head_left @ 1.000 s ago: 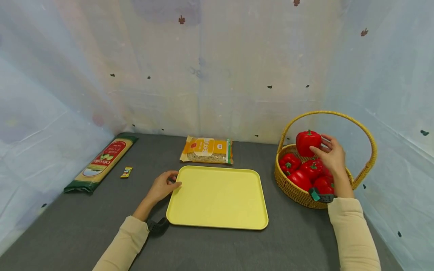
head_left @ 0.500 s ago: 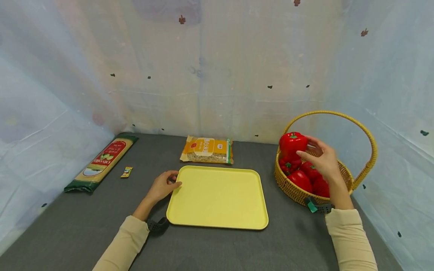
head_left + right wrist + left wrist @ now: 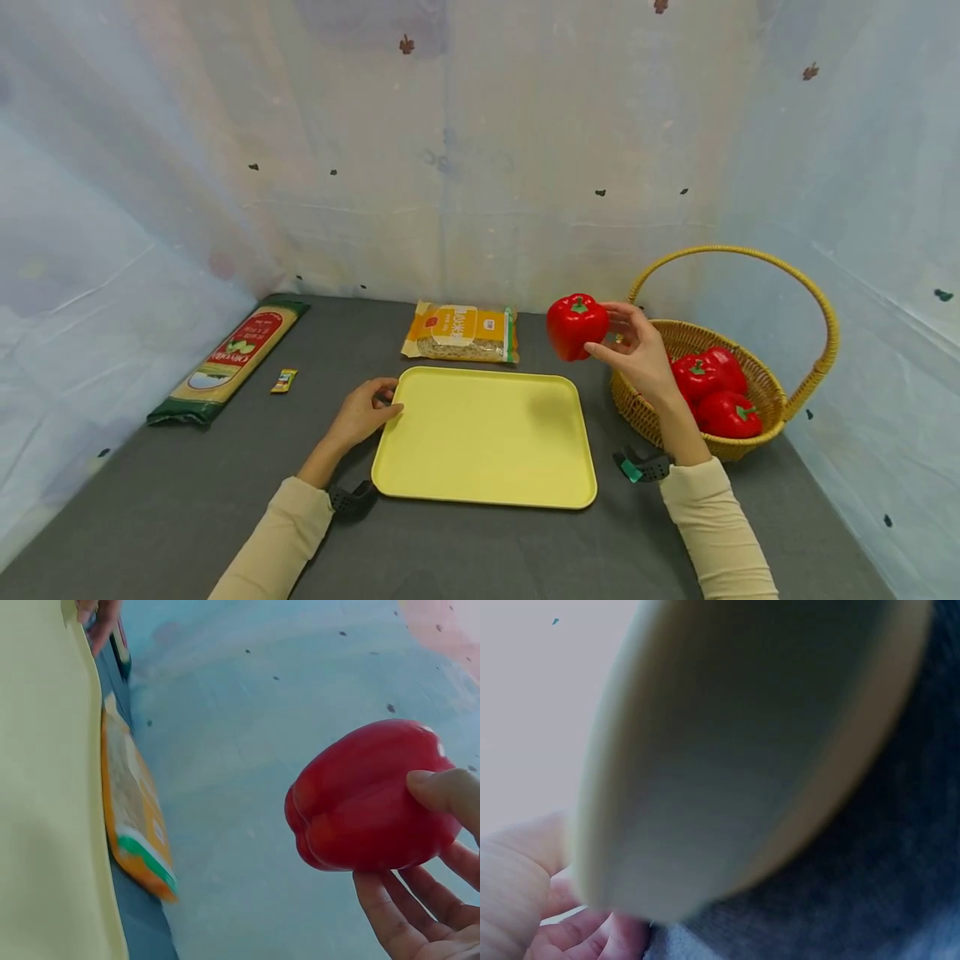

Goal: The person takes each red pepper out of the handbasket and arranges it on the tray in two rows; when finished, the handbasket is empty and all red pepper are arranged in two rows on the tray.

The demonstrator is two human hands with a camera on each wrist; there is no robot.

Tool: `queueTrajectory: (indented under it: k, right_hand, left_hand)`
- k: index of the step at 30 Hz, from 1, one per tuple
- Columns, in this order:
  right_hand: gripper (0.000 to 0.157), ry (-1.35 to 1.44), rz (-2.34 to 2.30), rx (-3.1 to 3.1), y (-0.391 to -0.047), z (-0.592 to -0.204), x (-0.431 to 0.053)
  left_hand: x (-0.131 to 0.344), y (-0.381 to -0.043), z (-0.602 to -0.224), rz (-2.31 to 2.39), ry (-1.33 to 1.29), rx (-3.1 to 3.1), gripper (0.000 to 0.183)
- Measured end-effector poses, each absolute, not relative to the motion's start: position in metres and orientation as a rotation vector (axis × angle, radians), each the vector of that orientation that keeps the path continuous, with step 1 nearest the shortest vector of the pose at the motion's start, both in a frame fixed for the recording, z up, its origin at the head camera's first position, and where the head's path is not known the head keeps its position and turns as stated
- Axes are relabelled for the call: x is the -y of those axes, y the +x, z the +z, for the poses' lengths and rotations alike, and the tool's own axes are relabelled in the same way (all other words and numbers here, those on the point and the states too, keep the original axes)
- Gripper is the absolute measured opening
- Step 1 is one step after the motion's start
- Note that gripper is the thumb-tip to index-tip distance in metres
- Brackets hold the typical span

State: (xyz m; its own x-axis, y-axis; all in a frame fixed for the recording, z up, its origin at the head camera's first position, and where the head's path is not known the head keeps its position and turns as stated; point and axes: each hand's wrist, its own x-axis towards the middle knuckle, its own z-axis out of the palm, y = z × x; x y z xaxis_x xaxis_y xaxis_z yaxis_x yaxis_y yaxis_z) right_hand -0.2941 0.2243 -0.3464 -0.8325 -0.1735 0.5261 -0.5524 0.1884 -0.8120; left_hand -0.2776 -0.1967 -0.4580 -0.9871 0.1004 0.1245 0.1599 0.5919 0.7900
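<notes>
My right hand (image 3: 639,352) holds a red bell pepper (image 3: 574,327) between thumb and fingertips. The pepper hangs in the air above the far right corner of a yellow tray (image 3: 483,442), green stem up. In the right wrist view the thumb lies on one side of the pepper (image 3: 367,799) and the fingers support the other. My left hand (image 3: 362,417) pinches the tray's left edge, thumb over the rim. Up close in the left wrist view, the blurred tray (image 3: 675,817) hides part of the fingers.
A wicker basket (image 3: 678,333) with a tall handle stands on the right, with several red peppers (image 3: 727,414) inside. Behind the tray lies an orange grain bag (image 3: 459,333). At left are a long green-ended bag (image 3: 228,354) and a small yellow packet (image 3: 283,381).
My right hand has carried the red bell pepper leftward, out from over the basket to the tray's far right corner. My left hand has stayed at the tray's edge.
</notes>
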Motion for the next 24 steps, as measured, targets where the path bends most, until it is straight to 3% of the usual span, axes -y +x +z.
queueTrajectory:
  k: [24]
  right_hand:
    - [0.057, 0.813, 1.858, 2.242, -0.303, -0.366, -0.111]
  left_hand:
    - [0.197, -0.276, -0.457, -1.380, -0.260, 2.737, 0.050]
